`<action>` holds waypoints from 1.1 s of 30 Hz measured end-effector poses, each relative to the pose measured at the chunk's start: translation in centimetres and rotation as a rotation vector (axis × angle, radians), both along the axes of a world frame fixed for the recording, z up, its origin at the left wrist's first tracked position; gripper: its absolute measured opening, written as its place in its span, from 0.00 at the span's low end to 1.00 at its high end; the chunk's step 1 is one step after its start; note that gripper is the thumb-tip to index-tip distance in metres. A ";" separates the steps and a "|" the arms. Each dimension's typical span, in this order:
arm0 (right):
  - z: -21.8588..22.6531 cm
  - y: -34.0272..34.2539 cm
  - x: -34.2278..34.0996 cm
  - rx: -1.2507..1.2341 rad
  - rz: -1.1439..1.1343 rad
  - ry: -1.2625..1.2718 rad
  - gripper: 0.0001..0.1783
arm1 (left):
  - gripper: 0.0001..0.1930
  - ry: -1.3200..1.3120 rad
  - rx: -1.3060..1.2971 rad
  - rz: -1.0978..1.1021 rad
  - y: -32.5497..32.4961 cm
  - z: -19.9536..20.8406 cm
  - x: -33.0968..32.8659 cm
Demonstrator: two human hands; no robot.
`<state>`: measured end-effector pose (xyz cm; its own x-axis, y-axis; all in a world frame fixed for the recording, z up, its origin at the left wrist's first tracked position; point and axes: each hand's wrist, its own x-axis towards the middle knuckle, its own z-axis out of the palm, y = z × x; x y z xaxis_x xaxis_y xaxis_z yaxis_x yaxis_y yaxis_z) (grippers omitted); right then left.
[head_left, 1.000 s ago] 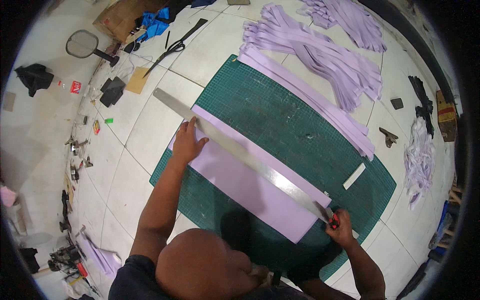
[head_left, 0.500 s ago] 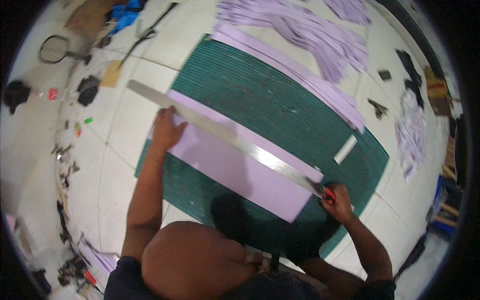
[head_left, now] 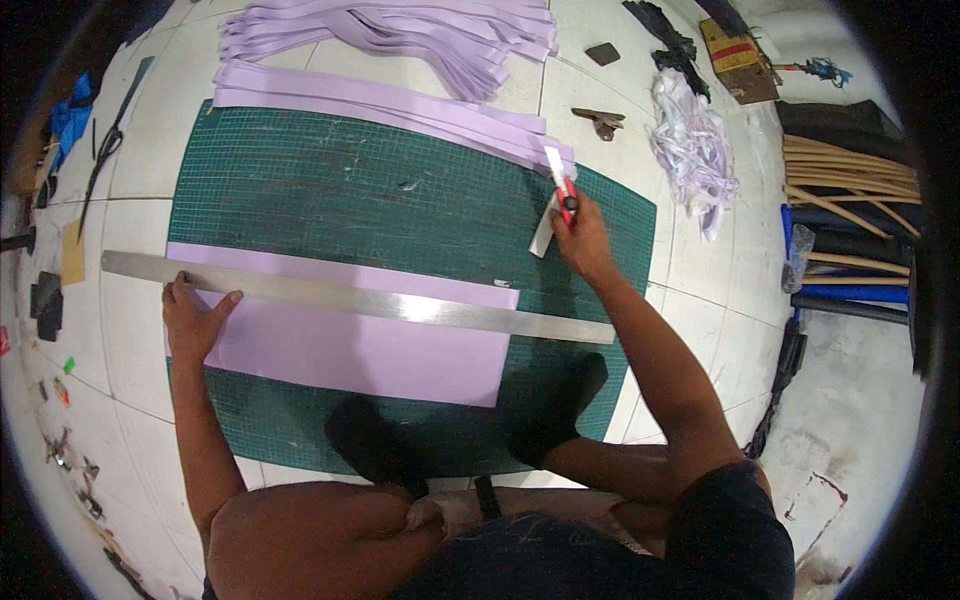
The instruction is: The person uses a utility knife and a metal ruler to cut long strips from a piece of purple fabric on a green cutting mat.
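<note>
cutter (head_left: pixel 567 203), red and black with a pale blade, is what has changed place in the head view: half a second ago it was down at the ruler's right end, just past the sheet, and now the right hand (head_left: pixel 582 235) has carried it toward the far right of the green cutting mat (head_left: pixel 380 180). the fingers of that hand are closed around the handle, and the blade points away from the person, across the ends of the loose lilac strips (head_left: pixel 390 110). just below it lies a white bar (head_left: pixel 540 238), partly hidden; whether cutter or hand touches it, i cannot tell.

the left hand (head_left: pixel 195 320) has kept its place, fingers and thumb spread, fingertips on the left part of the metal ruler (head_left: pixel 400 303) and thumb by its near edge. the ruler crosses the lilac sheet (head_left: pixel 360 350) lengthwise and sticks out past both ends; the sheet lies flat on the mat, with a narrow band showing beyond the ruler. whether that band is severed cannot be made out.

for the work in hand, i judge this a pause in cutting: the blade is well apart from the sheet, while ruler and sheet look steadied.
</note>
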<state>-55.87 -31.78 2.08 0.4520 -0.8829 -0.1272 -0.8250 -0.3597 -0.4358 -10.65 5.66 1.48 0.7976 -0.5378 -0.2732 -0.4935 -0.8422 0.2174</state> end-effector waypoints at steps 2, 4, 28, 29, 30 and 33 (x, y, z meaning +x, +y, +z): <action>-0.5 -0.7 -0.1 0.038 -0.024 0.016 0.31 | 0.58 -0.018 0.018 -0.010 -0.5 -0.2 -0.3; -1.1 -1.3 -1.2 0.072 -0.005 0.044 0.31 | 0.58 0.001 0.052 0.003 -1.1 -0.1 -0.7; 0.4 2.5 -0.7 0.765 -0.027 -0.343 0.32 | 0.56 -0.035 0.144 -0.030 -1.2 0.5 -0.8; 0.3 2.3 -0.6 0.768 -0.002 -0.336 0.32 | 0.56 -0.055 0.142 -0.022 -1.2 0.4 -0.9; 0.2 2.3 -0.5 0.762 -0.005 -0.316 0.32 | 0.56 -0.075 0.141 -0.014 -0.9 0.4 -1.1; 0.0 2.3 -0.5 0.740 -0.006 -0.278 0.31 | 0.56 -0.088 0.138 0.005 -1.2 0.5 -1.4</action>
